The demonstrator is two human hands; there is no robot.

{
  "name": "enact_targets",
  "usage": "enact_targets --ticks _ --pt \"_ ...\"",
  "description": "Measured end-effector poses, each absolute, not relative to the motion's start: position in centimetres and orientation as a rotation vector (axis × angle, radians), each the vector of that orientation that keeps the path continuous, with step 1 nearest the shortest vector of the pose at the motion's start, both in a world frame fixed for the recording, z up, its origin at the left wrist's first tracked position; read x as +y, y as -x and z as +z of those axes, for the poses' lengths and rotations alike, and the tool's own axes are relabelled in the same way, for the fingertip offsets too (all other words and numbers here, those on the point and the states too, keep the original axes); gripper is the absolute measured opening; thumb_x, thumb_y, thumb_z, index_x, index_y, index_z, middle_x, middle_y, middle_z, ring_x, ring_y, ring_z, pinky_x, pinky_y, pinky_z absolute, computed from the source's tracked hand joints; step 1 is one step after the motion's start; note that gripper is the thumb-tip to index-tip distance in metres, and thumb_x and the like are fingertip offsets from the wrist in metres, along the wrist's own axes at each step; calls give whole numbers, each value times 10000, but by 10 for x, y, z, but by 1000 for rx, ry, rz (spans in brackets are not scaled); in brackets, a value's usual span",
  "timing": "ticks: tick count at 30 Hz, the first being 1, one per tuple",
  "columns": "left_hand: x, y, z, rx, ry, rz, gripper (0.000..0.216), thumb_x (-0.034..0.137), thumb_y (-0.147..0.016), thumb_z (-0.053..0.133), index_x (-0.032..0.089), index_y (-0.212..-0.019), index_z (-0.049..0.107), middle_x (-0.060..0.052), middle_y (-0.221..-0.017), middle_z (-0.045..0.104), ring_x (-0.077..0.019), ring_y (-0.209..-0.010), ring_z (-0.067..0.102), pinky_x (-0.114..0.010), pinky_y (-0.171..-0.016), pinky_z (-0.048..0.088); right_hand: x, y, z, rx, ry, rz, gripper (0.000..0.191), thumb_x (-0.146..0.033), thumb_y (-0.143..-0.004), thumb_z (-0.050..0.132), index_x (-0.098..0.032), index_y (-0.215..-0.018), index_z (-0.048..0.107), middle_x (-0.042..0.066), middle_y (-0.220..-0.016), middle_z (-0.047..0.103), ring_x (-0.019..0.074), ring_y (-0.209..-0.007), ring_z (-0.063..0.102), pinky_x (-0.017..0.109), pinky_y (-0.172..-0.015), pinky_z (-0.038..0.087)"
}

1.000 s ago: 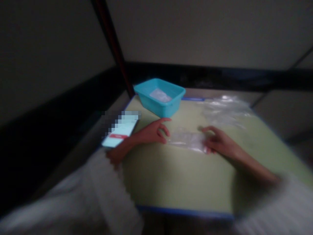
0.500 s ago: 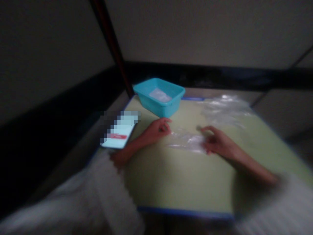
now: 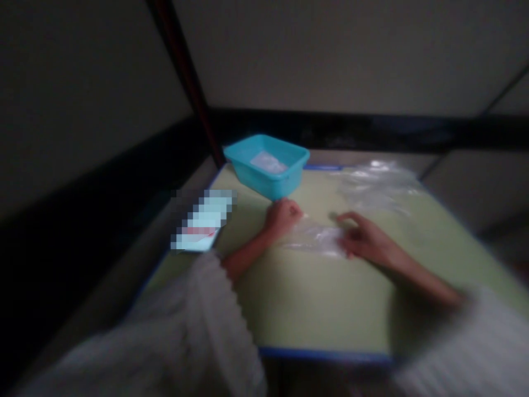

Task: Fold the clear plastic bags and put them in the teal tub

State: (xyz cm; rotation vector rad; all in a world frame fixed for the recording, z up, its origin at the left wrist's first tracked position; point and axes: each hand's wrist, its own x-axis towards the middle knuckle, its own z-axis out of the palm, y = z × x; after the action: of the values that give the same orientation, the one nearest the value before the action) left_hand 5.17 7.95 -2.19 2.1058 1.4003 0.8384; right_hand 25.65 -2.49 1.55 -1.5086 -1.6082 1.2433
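A clear plastic bag point(image 3: 316, 238) lies flat on the yellow-green table point(image 3: 322, 309) between my hands. My left hand point(image 3: 284, 216) is closed, its fingers pinched together at the bag's upper left corner. On the other side, my right hand point(image 3: 366, 240) grips the bag's right end between thumb and lower fingers, while its index finger is bent outward above the bag. Blur hides the exact fingertip contact.
A turquoise basket point(image 3: 285, 183) at the back holds a whitish packet point(image 3: 268, 162). Several crumpled clear bags point(image 3: 378, 184) are heaped at the back right. A phone point(image 3: 204, 220) with a lit, partly pixelated screen lies along the left edge. A wall stands behind.
My left hand has moved right, onto the bag's left corner, and its fingers have closed. My right hand stays nearly where it was, at the bag's right end.
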Motion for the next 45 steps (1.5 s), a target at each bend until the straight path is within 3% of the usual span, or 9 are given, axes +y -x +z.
enact_targets --ticks 16,24,31,38,42,45 --pt "73 -48 -19 1292 -1890 915 123 105 -698 554 156 -593 516 56 -523 492 -89 -515 469 -193 -530 368 -27 -258 14 -1669 1504 1198 527 -349 -678 591 -161 -1110 357 -91 -486 525 124 -379 495 233 -365 360" --pt "72 -46 -20 1271 -1920 937 139 47 -667 561 163 -739 532 73 -556 488 -86 -537 465 -193 -540 361 -27 -260 11 -1677 1523 1199 528 -328 -693 601 -172 -1135 358 -95 -491 512 112 -369 453 224 -357 327" --pt "70 -45 -19 1265 -1944 930 139 52 -693 565 161 -773 532 73 -565 490 -88 -543 472 -198 -558 371 -31 -263 18 -1723 1520 976 340 -344 -693 625 -176 -957 491 -56 -516 516 103 -440 434 225 -404 300" --pt "71 -45 -22 1286 -1986 939 130 62 -708 574 156 -793 544 65 -570 478 -100 -548 472 -211 -570 384 -31 -264 20 -1587 1516 1145 426 -413 -652 669 -189 -942 453 -62 -521 517 116 -435 471 241 -417 335" --pt "62 -46 -12 1273 -2085 1022 129 88 -727 588 156 -835 571 2 -736 568 -142 -734 544 -258 -721 440 -32 -264 19 -1540 1471 1127 379 -433 -711 651 -191 -928 454 -57 -574 489 96 -456 435 227 -409 323" --pt "47 -48 -3 847 -2393 945 130 162 -825 536 156 -931 611 -81 -1003 627 -185 -990 563 -305 -898 428 -36 -261 22 -1492 1416 1087 305 -464 -792 589 -198 -871 462 -29 -657 492 92 -530 437 213 -436 353"
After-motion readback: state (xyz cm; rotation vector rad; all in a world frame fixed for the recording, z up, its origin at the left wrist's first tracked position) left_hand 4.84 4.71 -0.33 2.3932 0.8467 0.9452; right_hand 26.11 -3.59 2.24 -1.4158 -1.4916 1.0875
